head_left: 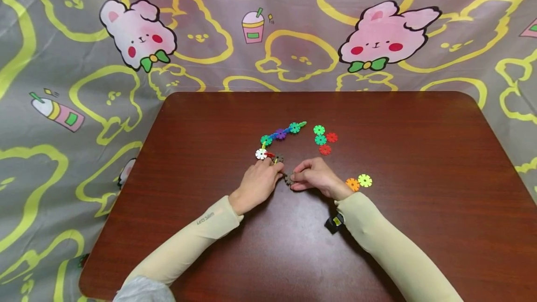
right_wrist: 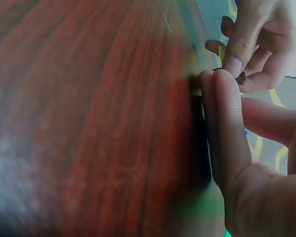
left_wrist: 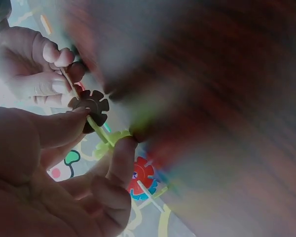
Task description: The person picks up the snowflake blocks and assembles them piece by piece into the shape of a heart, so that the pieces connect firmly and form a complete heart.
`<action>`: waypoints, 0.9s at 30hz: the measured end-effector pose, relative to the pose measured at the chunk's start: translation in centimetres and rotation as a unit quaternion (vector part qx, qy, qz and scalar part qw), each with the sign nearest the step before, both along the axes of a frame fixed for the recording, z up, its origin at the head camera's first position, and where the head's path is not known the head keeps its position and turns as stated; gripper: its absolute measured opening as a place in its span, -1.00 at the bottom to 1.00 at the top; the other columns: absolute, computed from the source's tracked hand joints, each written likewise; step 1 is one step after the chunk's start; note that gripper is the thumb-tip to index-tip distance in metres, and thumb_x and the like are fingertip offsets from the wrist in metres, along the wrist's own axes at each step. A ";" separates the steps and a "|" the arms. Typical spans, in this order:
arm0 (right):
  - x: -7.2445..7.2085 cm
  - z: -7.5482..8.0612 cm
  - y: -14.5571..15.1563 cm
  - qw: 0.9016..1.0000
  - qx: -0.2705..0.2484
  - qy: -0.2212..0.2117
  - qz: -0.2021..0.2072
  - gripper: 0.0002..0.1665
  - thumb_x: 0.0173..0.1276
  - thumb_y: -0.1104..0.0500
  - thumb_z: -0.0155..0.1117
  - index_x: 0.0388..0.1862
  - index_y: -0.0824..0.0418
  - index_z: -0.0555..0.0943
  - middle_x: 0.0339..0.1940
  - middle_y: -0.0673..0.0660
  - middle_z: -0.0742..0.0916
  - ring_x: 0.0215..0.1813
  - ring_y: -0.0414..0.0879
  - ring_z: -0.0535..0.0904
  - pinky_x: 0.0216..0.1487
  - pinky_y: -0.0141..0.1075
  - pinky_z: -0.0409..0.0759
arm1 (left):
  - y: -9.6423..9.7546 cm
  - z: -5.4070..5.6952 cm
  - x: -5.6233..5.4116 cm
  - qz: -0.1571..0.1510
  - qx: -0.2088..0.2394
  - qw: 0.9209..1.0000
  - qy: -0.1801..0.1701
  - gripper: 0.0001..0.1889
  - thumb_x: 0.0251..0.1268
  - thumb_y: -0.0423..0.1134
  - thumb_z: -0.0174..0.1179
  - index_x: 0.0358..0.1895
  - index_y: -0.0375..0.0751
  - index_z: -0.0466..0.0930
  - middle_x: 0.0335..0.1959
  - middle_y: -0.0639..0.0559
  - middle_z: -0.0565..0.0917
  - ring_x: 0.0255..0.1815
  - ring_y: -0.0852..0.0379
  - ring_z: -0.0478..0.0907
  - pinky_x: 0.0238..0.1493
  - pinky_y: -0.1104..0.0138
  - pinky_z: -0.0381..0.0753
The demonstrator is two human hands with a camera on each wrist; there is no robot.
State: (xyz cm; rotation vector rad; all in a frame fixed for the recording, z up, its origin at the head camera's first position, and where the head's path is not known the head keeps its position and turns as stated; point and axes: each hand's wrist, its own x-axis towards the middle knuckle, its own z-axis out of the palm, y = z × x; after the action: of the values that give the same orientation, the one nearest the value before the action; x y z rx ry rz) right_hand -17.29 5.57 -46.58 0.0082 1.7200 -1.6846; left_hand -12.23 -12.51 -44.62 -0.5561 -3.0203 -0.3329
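Note:
Both hands meet over the table around one end of a chain of notched plastic discs. My left hand (head_left: pixel 260 181) pinches a dark brown notched disc (left_wrist: pixel 96 102) between thumb and fingers. Joined to that disc is a yellow-green disc (left_wrist: pixel 110 139), seen partly behind the left fingers. From the right, my right hand (head_left: pixel 316 176) pinches a thin brownish disc (left_wrist: pixel 69 81), seen edge-on against the dark one. The chain runs on past the left hand through a white disc (head_left: pixel 261 154), a green disc (head_left: pixel 266 140) and a purple disc (head_left: pixel 280 133). In the right wrist view, fingers hide most of the joint.
Beyond the right hand lie a loose light green disc (head_left: pixel 319 130), a teal disc (head_left: pixel 320 140) and two red discs (head_left: pixel 325 150). An orange disc (head_left: pixel 352 184) and a yellow disc (head_left: pixel 365 180) sit by the right wrist. A patterned cloth (head_left: pixel 293 22) hangs behind the table (head_left: pixel 419 153).

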 end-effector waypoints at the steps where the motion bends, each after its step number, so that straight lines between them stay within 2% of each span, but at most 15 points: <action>1: 0.0 0.0 0.0 1.000 0.000 0.000 0.000 -0.75 0.25 0.47 0.21 -0.11 0.56 0.46 -0.43 0.17 0.65 -0.44 -0.08 0.72 -0.24 -0.24 0.71 | 0.0 0.0 0.0 -0.001 0.005 1.000 0.002 -0.93 0.35 -0.21 0.18 -0.26 -0.11 0.58 -0.37 -0.08 0.58 -0.37 -0.07 0.54 -0.43 0.14 0.54; 6: -0.2 0.1 0.1 1.000 0.001 0.004 0.002 -0.76 0.26 0.48 0.20 -0.12 0.56 0.45 -0.41 0.19 0.65 -0.43 -0.06 0.73 -0.23 -0.23 0.71 | -0.1 0.0 -0.1 -0.013 0.040 0.999 -0.001 -0.94 0.32 -0.27 0.21 -0.30 -0.17 0.56 -0.41 -0.08 0.57 -0.39 -0.06 0.55 -0.35 0.12 0.54; 11: -0.1 0.1 0.0 1.000 0.001 -0.002 0.002 -0.76 0.26 0.49 0.17 -0.11 0.57 0.43 -0.41 0.20 0.63 -0.43 -0.05 0.73 -0.23 -0.22 0.71 | -0.1 -0.1 -0.2 -0.023 0.055 0.998 -0.003 -0.93 0.33 -0.30 0.18 -0.31 -0.20 0.55 -0.43 -0.10 0.57 -0.40 -0.07 0.56 -0.35 0.12 0.55; 18: -0.1 0.0 -0.4 0.999 -0.016 -0.032 -0.023 -0.73 0.24 0.51 0.17 -0.08 0.59 0.43 -0.42 0.20 0.59 -0.47 -0.05 0.72 -0.24 -0.25 0.71 | -0.1 -0.1 0.0 -0.020 0.059 0.998 0.014 -0.91 0.34 -0.29 0.18 -0.33 -0.19 0.54 -0.45 -0.08 0.61 -0.40 -0.06 0.61 -0.39 0.13 0.57; 27: -0.5 0.4 -0.4 1.000 0.010 0.000 0.008 -0.77 0.23 0.52 0.18 -0.13 0.61 0.47 -0.46 0.16 0.59 -0.51 -0.08 0.70 -0.31 -0.30 0.70 | 0.0 -0.3 0.1 -0.005 0.048 0.998 0.027 -0.88 0.29 -0.23 0.23 -0.39 -0.15 0.56 -0.48 -0.04 0.64 -0.43 -0.05 0.63 -0.45 0.12 0.56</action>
State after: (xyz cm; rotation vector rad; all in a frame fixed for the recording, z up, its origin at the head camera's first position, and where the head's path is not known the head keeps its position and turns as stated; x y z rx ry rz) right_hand -17.78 5.19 -46.17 0.0027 1.7334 -1.6554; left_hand -12.10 -12.53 -44.91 -0.5646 -2.9315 -0.4521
